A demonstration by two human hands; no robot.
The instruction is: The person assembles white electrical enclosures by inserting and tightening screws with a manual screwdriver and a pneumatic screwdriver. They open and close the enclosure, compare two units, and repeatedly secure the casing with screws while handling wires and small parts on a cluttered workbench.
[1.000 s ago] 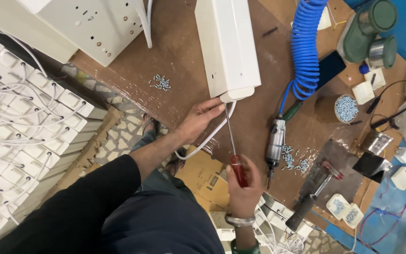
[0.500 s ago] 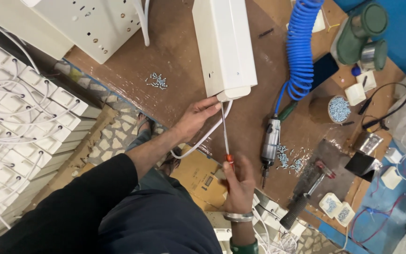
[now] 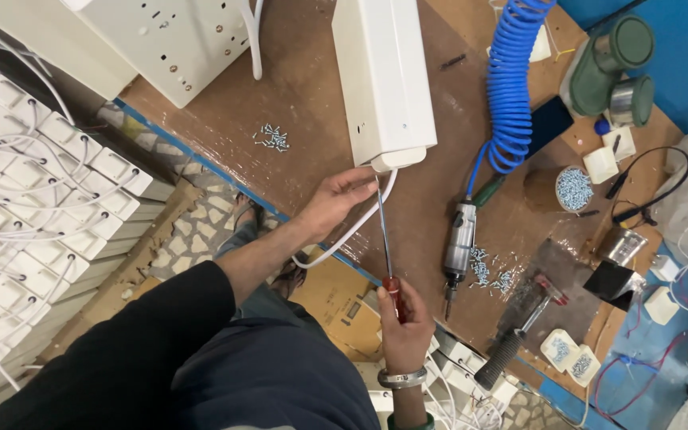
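Head view: right hand (image 3: 404,330) is gripping a red-handled screwdriver (image 3: 386,243), its tip at the near end of the white box (image 3: 384,80) on the bench (image 3: 312,119). Left hand's (image 3: 336,203) fingers are pinching the white cable (image 3: 352,231) there; next, seating the tip squarely seems needed.

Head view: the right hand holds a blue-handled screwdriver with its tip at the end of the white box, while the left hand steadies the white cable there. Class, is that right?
Not quite. The screwdriver in the right hand has a red handle, not blue, as the head view shows. The rest holds: its tip meets the end of the white box, and the left hand steadies the white cable there.
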